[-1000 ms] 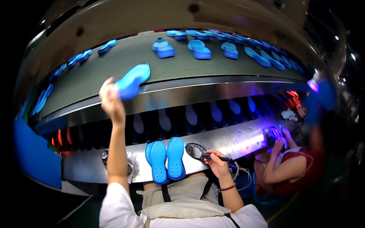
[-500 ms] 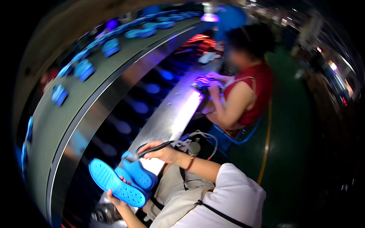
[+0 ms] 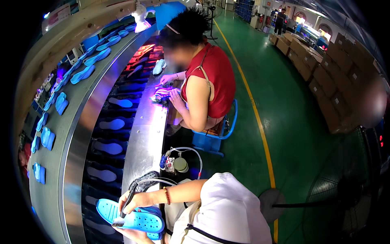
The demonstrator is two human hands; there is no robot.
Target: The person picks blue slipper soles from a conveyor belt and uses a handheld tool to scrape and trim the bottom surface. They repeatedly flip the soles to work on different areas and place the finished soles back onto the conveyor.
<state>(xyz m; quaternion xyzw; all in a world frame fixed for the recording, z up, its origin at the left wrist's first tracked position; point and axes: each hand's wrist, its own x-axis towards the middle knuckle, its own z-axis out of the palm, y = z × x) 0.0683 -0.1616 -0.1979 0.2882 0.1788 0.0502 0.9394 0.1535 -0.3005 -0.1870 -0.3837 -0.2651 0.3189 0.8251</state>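
A light blue clog (image 3: 143, 221) lies sole up, its holed underside facing me. My left hand (image 3: 137, 234) is closed round its lower edge from beneath; most of those fingers are hidden. More blue footwear (image 3: 154, 235) shows just under it. My right hand (image 3: 137, 201) grips a brush with a black handle (image 3: 129, 198), its pale bristles (image 3: 118, 222) down at the clog's near edge. A thin clear hose (image 3: 162, 179) runs close by the handle. Beyond the hand, a dark, sole-shaped item (image 3: 143, 181) rests on the metal ledge (image 3: 137, 157).
Left of the ledge, a dark conveyor (image 3: 106, 160) carries several pale soles; a higher belt (image 3: 83, 120) carries blue footwear. A co-worker in red (image 3: 217, 77) sits ahead on a blue chair (image 3: 211, 142). A lidded pot (image 3: 180, 164) stands beside the ledge. Cartons (image 3: 325, 81) and a fan (image 3: 331, 199) are right.
The brush has moved from beside the clog to its near edge. The held clog has swung to a flatter angle and lower in view. My view has turned, bringing the co-worker further left.
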